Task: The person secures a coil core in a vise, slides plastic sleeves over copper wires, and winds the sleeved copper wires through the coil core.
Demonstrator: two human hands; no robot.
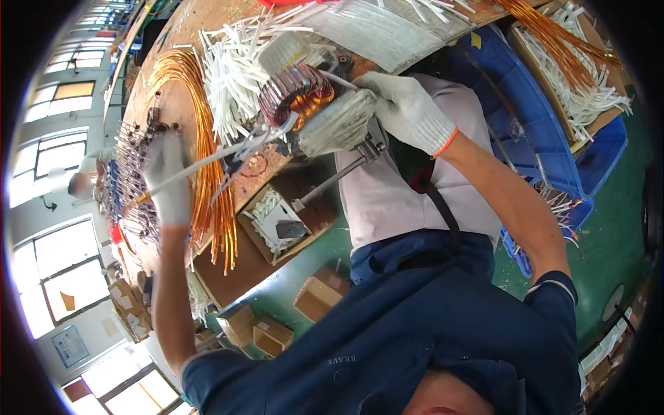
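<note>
A coil of dark reddish and copper wire wound on a ring (294, 95) sits beside a worn, whitish block (339, 123) on a metal fixture. My right hand (408, 111), in a white knit glove with an orange cuff, is closed in a pinch on a thin white sleeve (337, 79) beside the coil. At the left, my gloved left hand (167, 176) is blurred, its fingers smeared. A long whitish sleeve (221, 153) with a copper-coloured tip runs from near the coil across that glove; whether the fingers grip it does not show.
Bent copper wires (197, 104) and a heap of white tubes (225, 83) lie on the wooden bench. Small coiled parts (135, 173) crowd its left side. A blue bin (532, 131) and a carton of tubes (577, 90) stand right. Open cartons (321, 294) sit below; another person (90, 169) is far left.
</note>
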